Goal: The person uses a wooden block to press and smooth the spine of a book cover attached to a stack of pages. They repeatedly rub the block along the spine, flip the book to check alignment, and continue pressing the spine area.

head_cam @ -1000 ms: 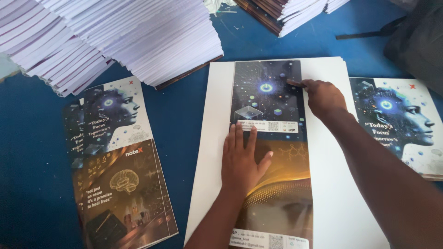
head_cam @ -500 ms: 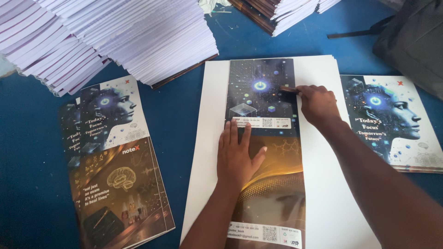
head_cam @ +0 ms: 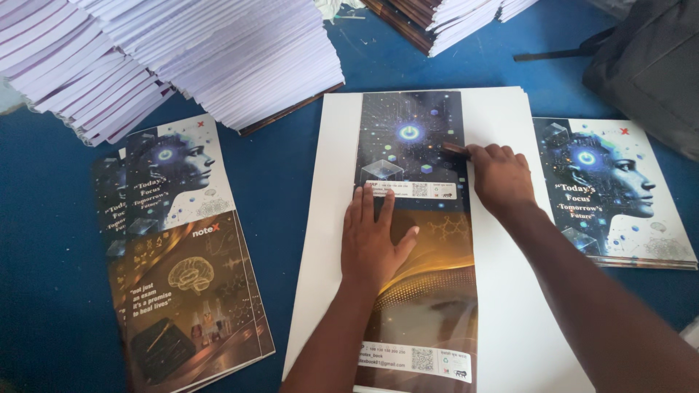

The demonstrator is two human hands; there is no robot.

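cover sheet (head_cam: pixel 419 240) lengthwise away | left hand (head_cam: pixel 375 236) flat open | right hand (head_cam: pixel 499 175) gripping creaser (head_cam: pixel 455 149)

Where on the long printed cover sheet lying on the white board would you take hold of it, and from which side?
Grip the printed cover sheet at its far short edge, coming from the top. It lies flat on the white board; the left hand presses its middle and the right hand sits at its right edge, so that edge looks freest.
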